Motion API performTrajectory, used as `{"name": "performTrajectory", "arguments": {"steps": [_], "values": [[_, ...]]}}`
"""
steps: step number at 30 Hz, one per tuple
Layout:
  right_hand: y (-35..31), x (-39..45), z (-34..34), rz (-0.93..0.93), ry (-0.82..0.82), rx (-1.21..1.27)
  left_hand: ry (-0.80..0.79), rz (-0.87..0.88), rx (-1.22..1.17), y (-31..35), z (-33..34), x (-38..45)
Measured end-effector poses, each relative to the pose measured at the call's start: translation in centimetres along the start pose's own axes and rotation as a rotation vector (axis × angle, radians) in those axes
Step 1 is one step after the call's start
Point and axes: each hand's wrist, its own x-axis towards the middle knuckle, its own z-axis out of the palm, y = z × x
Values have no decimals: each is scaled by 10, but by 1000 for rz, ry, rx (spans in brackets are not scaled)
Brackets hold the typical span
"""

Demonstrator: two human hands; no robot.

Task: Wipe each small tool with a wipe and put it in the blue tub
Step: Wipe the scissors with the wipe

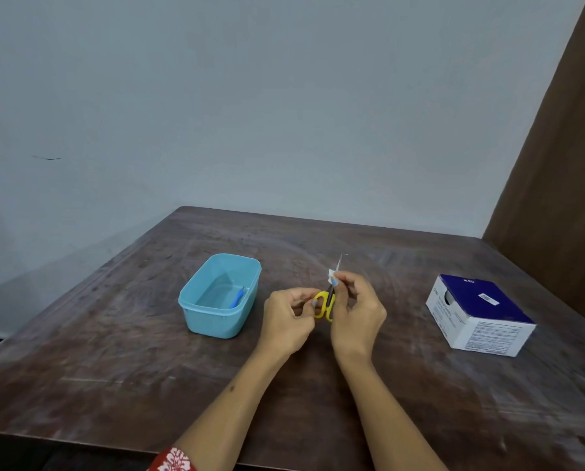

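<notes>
Above the bench (318, 385), the left hand (286, 322) grips the scissors' (325, 304) yellow handles; the right hand (357, 314) pinches a wipe (331, 275) on the blades. Left, the tub (216, 321) holds a blue tool (236, 298).

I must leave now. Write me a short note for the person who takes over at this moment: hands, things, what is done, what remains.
Left hand holds the yellow-handled scissors by a handle loop, above the table.
Right hand pinches a white wipe on the blades.
Blue tub stands left of the hands; one blue-handled tool lies inside, so that one looks done.
Wipe box is on the right.
Left to do: finish wiping the scissors, put them in the tub.
</notes>
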Motion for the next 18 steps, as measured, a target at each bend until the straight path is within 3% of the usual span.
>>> {"name": "performTrajectory", "arguments": {"steps": [6, 12, 18], "values": [[0, 4, -2, 87, 103, 38, -82, 18, 14, 4, 1, -4], [-5, 3, -1, 117, 17, 46, 6, 48, 45, 3, -2, -2], [-4, 8, -5, 163, 127, 65, -69, 107, 135, 6, -2, -6]]}}
